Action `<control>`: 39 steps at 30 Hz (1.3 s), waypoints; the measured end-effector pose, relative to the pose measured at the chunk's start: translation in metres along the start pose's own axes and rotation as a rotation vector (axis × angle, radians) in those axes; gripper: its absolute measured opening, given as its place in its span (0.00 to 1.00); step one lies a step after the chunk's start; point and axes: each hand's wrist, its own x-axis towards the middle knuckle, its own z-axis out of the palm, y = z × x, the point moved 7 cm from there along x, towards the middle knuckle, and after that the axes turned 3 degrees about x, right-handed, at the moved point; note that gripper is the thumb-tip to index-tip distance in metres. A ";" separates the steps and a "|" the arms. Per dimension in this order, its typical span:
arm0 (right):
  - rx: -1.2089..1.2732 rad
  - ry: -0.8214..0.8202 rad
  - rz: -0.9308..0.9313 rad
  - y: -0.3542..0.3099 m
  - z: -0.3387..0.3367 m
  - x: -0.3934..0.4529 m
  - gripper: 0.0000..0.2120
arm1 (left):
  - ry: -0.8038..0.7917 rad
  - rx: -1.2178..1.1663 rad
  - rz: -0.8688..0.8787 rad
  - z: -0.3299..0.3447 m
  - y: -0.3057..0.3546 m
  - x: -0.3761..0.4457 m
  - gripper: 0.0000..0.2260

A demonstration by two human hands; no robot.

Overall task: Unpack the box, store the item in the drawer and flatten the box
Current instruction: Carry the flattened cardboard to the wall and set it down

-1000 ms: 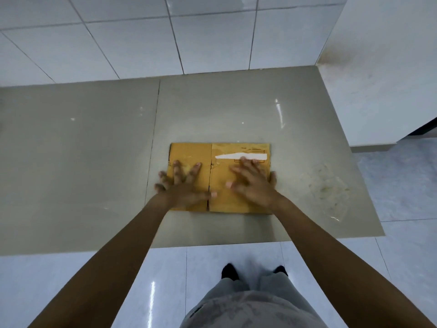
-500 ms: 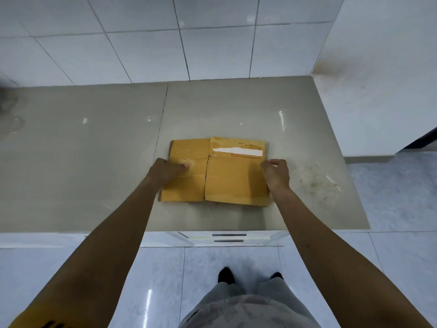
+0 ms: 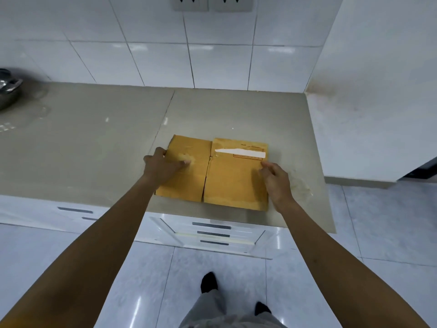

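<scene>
Flattened box (image 3: 220, 171): on countertop (image 3: 94, 138), near front edge, toward right end.
Metal pot (image 3: 7, 93): far left edge.
Drawers (image 3: 212, 233): beneath front edge, below box.
Sockets (image 3: 212, 3): wall behind.

kitchen | tiled wall (image 3: 153, 58) | stone counter (image 3: 94, 138) | drawers (image 3: 212, 233) | metal pot (image 3: 7, 91)

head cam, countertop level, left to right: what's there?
metal pot → left hand → flattened cardboard box → right hand → stained patch of countertop
</scene>
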 end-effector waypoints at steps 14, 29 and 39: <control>-0.100 -0.064 -0.106 0.018 -0.129 -0.064 0.31 | -0.355 -0.488 -0.084 0.125 0.081 -0.159 0.36; 0.507 -0.112 0.014 0.004 -0.200 -0.153 0.30 | -0.198 -0.228 -0.081 0.128 0.064 -0.265 0.44; 0.355 0.000 -0.038 0.045 -0.341 -0.214 0.28 | -0.285 -0.183 -0.057 0.204 0.081 -0.350 0.50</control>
